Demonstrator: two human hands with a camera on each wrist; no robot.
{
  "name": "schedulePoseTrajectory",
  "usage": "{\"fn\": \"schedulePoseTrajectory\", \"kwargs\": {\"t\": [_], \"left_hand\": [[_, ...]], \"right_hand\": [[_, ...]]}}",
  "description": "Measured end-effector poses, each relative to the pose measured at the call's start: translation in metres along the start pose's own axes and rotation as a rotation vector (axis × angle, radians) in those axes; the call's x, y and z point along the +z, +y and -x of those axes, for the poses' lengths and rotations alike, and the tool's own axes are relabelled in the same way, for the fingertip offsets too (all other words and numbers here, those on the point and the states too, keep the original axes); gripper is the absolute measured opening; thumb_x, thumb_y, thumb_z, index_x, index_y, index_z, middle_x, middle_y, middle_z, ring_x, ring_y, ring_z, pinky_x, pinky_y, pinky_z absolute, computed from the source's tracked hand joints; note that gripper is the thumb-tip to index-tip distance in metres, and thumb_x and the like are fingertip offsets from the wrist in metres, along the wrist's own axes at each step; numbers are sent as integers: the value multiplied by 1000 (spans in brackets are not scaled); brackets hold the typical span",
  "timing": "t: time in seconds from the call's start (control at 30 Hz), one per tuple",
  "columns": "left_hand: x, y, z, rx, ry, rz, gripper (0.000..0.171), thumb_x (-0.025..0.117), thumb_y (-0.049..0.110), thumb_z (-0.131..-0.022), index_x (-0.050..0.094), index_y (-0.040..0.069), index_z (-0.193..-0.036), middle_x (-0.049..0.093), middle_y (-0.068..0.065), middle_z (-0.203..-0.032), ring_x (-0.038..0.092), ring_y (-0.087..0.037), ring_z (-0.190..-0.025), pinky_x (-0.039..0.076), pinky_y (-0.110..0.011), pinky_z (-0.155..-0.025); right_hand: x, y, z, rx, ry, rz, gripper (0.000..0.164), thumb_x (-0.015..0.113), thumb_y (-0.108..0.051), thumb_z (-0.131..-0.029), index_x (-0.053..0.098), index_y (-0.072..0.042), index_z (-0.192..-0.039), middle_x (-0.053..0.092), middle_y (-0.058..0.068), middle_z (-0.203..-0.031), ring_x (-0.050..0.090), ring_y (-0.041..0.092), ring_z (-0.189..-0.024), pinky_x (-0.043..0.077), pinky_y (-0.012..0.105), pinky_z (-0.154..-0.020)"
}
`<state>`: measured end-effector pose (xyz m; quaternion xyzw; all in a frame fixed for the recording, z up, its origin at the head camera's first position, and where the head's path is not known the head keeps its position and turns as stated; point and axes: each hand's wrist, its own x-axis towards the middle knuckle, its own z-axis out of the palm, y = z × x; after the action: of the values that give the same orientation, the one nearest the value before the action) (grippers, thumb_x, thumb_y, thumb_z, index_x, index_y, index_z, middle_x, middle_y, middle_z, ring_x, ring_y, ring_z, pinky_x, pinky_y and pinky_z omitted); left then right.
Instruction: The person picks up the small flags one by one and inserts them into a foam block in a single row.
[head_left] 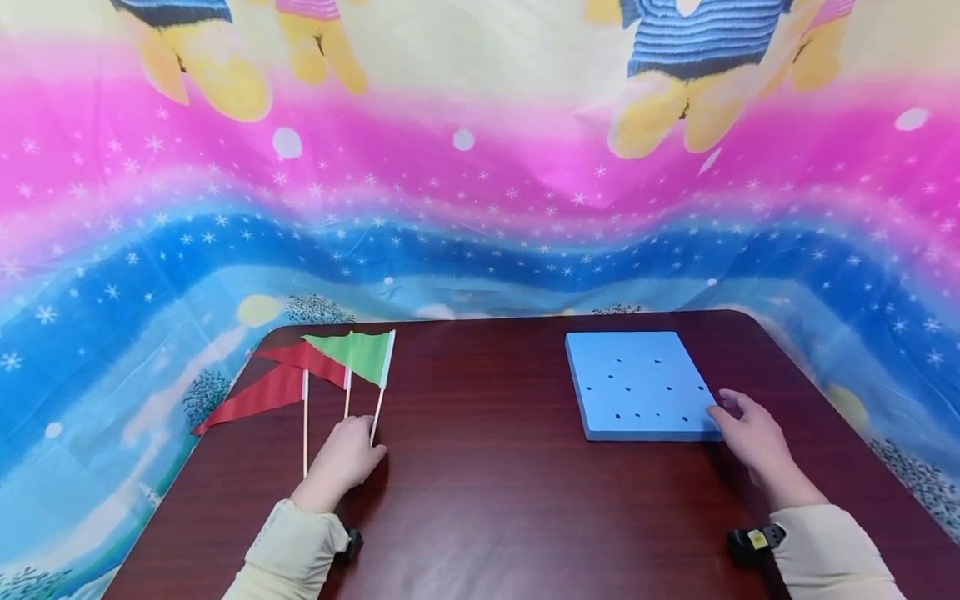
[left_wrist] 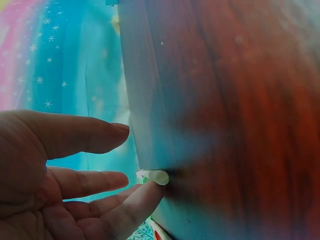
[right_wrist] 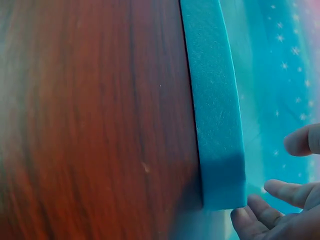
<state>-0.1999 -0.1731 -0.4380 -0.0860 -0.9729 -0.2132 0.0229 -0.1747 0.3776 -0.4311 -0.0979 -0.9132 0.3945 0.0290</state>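
Observation:
Three small flags on thin sticks lie at the table's left: a green flag (head_left: 363, 357), a red flag (head_left: 318, 364) partly behind it, and another red flag (head_left: 262, 394) farther left. My left hand (head_left: 347, 454) is at the green flag's stick. In the left wrist view, the stick's pale end (left_wrist: 159, 177) sits beside a fingertip, with thumb and fingers spread apart. On the right lies a light blue square board (head_left: 637, 387) with several small holes. Beside its near right corner is my right hand (head_left: 753, 437), loosely extended, fingertips at the board's edge (right_wrist: 215, 110).
Both things lie on a dark red-brown wooden table (head_left: 480, 483). A patterned cloth (head_left: 480, 183) in pink and blue hangs behind and around the table's sides. Black cameras are strapped at both wrists.

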Motion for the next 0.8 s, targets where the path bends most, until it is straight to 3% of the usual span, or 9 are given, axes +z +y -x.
{"fn": "schedulePoseTrajectory", "kwargs": {"t": [0.2,0.47,0.63,0.8], "left_hand": [[0,-3,-1,-15,-19,26,13,69,-3,-75,61,-1,-85,53,-9,-72,59,-34,-80,53,-41,-73],[0,-7,-6,-65,-18,109,38,72,2,-80,64,-14,-113,67,-17,-90,64,-37,-93,54,-51,-86],[2,-11,-5,-141,-5,216,41,68,4,-83,62,-15,-119,69,-19,-96,68,-37,-97,53,-52,-89],[4,-13,-3,-201,-7,293,44,74,5,-81,62,-14,-119,69,-18,-97,67,-36,-98,53,-50,-88]], "right_hand": [[0,7,-2,51,-27,-96,64,40,-30,-111,23,17,-152,31,42,-148,35,56,-132,37,65,-106],[0,11,-3,74,-30,-142,66,39,-32,-111,22,16,-154,30,42,-148,35,56,-132,36,66,-107],[1,13,-4,79,-34,-145,67,40,-33,-110,22,16,-154,29,42,-149,35,56,-132,36,67,-106],[2,16,-4,88,-41,-154,67,40,-33,-110,22,15,-154,28,42,-150,33,56,-134,35,67,-107]]}}
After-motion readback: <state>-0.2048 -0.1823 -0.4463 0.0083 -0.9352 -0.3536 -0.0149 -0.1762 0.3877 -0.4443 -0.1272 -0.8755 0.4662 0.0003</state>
